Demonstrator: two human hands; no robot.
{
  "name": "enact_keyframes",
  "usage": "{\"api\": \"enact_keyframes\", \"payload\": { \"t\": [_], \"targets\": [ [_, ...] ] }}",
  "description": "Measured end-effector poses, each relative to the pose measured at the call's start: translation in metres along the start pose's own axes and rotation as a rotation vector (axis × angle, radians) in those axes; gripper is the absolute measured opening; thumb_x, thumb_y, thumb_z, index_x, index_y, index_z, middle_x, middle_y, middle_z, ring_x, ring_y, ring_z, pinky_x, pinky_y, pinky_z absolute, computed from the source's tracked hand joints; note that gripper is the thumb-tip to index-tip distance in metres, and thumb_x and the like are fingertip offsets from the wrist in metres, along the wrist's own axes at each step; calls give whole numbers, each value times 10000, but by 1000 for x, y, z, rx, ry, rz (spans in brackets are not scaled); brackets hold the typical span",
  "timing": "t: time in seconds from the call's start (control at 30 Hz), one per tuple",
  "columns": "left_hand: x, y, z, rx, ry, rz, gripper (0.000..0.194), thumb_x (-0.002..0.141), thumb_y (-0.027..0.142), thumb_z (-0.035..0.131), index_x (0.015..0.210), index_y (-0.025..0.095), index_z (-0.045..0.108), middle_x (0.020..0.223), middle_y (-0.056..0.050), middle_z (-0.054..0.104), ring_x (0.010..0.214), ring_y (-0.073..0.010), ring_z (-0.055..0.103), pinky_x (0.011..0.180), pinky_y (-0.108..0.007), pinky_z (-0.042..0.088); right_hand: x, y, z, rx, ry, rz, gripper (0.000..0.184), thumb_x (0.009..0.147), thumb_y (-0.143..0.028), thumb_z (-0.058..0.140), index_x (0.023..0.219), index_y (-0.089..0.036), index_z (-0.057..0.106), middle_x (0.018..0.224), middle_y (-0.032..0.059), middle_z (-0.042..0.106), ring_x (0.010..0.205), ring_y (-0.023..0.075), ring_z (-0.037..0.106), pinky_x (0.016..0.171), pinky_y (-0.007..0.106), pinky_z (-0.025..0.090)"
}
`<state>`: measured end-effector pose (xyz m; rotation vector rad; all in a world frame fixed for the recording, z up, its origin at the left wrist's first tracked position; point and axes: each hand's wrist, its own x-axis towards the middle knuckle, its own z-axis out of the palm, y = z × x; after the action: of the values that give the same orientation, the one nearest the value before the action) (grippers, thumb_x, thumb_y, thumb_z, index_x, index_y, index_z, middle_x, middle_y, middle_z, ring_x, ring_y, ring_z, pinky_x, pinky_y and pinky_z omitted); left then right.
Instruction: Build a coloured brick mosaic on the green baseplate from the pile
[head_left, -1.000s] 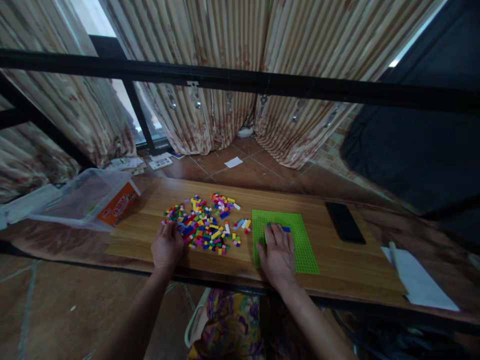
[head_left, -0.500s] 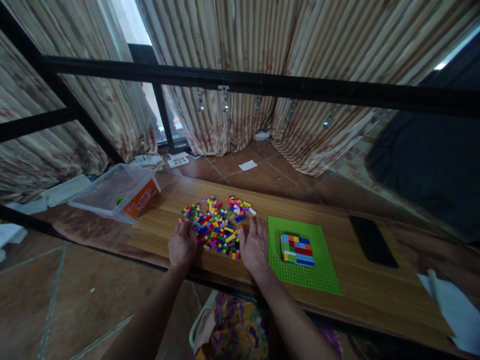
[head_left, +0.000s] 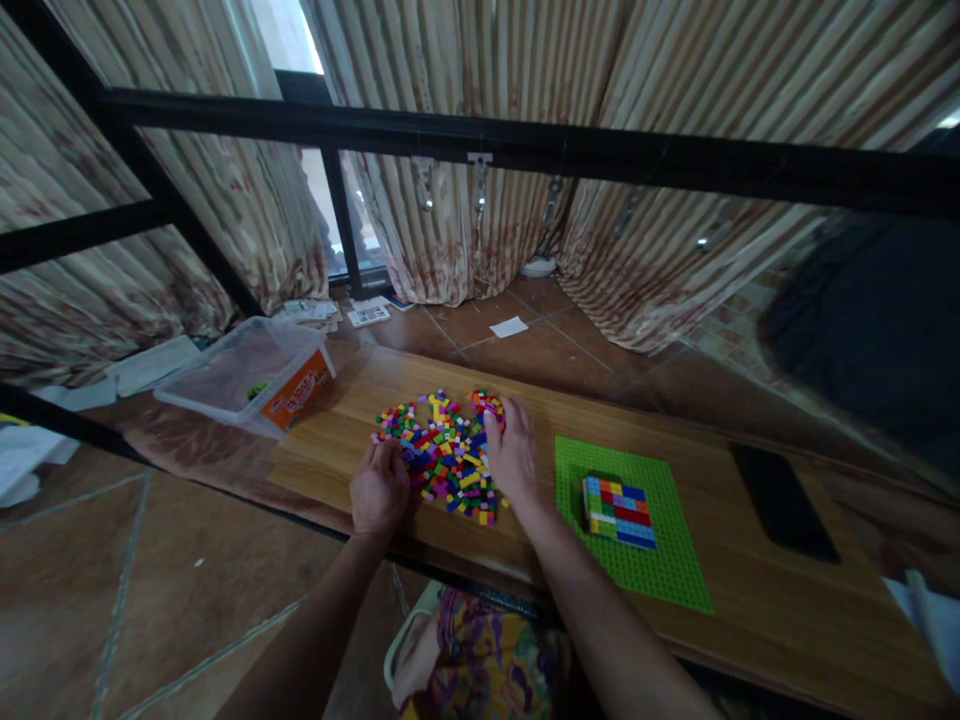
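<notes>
A loose pile of small coloured building bricks (head_left: 450, 455) lies on the wooden board. At its left edge rests my left hand (head_left: 380, 488), its fingers curled in among the bricks; whatever they hold is hidden. My right hand (head_left: 514, 450) lies along the pile's right side, fingers stretched forward and thumb apart, touching the bricks at the far right. To the right of that hand is a green baseplate (head_left: 671, 560). A flat block of joined bricks (head_left: 619, 512) in blue, red, yellow and other colours sits on it.
A clear plastic box (head_left: 225, 375) with an orange label stands at the board's left end. A black phone (head_left: 784, 500) lies toward the right end of the wooden board (head_left: 337, 470). Beyond the board runs a black metal rail (head_left: 525, 140) in front of striped curtains.
My right hand has moved forward along the pile's right side to its far bricks. My left hand stays at the left edge. The whole view has shifted slightly.
</notes>
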<state>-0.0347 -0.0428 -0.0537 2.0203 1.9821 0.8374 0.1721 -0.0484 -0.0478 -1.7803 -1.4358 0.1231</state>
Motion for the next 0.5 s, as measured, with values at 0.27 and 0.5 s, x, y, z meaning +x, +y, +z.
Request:
{"api": "enact_keyframes", "payload": {
  "t": [0.27,0.5],
  "targets": [
    [0,-1,1,-16,0,19,239,924,247,447,1023,210,662,1026,-80,680,919,-194,632,744,-284,450,76,48,8,-24,-308,-112,513,996,-465,311,1347,-176,550,1417,120,544,1356,242,446,1127,464,342],
    [-1,0,0,-9,-14,13,241,930,251,435,1035,213,649,1021,-71,679,917,-188,636,743,-276,439,80,38,18,-12,-481,-360,421,992,-411,388,1274,-195,613,1345,89,610,1291,197,509,1109,401,369]
  ]
}}
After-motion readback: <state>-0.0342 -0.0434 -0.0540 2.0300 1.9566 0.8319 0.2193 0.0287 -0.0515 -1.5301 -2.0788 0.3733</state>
